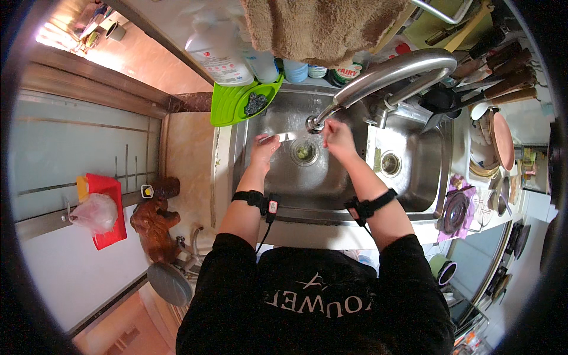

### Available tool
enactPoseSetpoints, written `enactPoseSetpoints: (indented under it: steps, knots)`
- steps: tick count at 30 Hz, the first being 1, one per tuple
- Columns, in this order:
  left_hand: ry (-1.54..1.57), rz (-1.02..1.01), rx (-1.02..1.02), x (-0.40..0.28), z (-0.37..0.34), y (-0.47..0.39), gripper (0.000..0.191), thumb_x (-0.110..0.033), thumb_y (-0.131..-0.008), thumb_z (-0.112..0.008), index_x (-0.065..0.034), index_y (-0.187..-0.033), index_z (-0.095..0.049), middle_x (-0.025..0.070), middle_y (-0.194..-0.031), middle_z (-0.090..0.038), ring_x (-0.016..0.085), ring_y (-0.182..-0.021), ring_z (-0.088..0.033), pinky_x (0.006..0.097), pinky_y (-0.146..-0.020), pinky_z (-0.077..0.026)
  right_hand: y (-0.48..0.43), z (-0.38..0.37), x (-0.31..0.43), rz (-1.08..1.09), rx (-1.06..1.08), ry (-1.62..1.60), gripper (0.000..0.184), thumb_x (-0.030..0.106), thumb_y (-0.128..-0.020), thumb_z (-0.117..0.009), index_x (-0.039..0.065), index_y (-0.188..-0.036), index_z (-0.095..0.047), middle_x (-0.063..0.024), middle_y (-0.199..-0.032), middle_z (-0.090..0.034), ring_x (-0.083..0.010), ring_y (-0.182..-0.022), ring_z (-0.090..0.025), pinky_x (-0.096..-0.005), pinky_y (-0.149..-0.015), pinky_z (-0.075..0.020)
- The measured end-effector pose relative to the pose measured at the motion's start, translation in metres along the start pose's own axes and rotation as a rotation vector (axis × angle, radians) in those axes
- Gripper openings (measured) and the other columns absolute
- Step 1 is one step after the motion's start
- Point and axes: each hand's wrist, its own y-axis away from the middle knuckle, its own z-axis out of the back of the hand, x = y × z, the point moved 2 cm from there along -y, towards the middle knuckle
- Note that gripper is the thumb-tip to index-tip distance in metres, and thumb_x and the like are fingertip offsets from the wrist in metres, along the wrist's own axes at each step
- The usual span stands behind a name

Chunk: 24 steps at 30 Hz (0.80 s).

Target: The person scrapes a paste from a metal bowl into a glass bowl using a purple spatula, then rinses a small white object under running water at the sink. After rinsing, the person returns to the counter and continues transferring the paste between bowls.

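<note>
My left hand (265,150) is closed around a small utensil (286,137) with a flat, shiny end, possibly a knife; it points toward the faucet. Just right of the metal faucet head (314,125), my right hand (339,138) is raised with bent fingers. Blur hides whether it touches the faucet or holds anything. Both hands are over the larger stainless steel sink basin (284,182). Below and between them, pale green scraps lie in the drain strainer (304,153). The curved faucet neck (390,73) arches in from the upper right.
A green corner tray (230,104) holding a dark scouring pad (255,104) sits at the basin's upper left, beside bottles. A brown towel (324,29) hangs above. The smaller basin (417,177) is at right, with ladles and knives beyond and a dish rack beside it.
</note>
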Motion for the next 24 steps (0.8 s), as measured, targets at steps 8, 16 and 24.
enactPoseSetpoints:
  steps: [8,16,24]
  knots:
    - [0.172,0.146,0.240,0.013,-0.005,-0.004,0.014,-0.007,-0.087,-0.066,-0.0035,-0.097,-0.057,0.0059,-0.098,-0.061,0.018,-0.095,-0.061,0.0312,-0.084,-0.053,0.018,0.004,-0.005,0.271,-0.140,0.083,0.045,0.019,-0.077,-0.075,0.002,-0.113,-0.054,-0.0134,-0.108,-0.059,-0.0188,-0.087,-0.059,-0.0299,-0.074,-0.0499]
    - [0.330,0.333,0.208,0.031,-0.010,-0.001,0.014,-0.004,-0.092,-0.056,-0.0037,-0.106,-0.057,0.0050,-0.096,-0.062,0.019,-0.089,-0.060,0.0322,-0.084,-0.054,0.005,-0.016,0.005,0.212,-0.151,0.152,0.032,0.020,-0.078,-0.073,0.000,-0.098,-0.058,-0.0117,-0.072,-0.065,-0.0238,-0.067,-0.065,-0.0359,-0.063,-0.0499]
    - [0.323,0.347,0.315,0.040,-0.001,-0.004,0.012,-0.006,-0.092,-0.057,-0.0037,-0.104,-0.057,0.0060,-0.096,-0.060,0.021,-0.091,-0.059,0.0348,-0.086,-0.053,0.003,-0.018,0.011,0.102,-0.001,0.412,0.025,0.023,-0.079,-0.068,-0.001,-0.083,-0.065,-0.0217,-0.082,-0.065,-0.0380,-0.077,-0.064,-0.0438,-0.069,-0.0500]
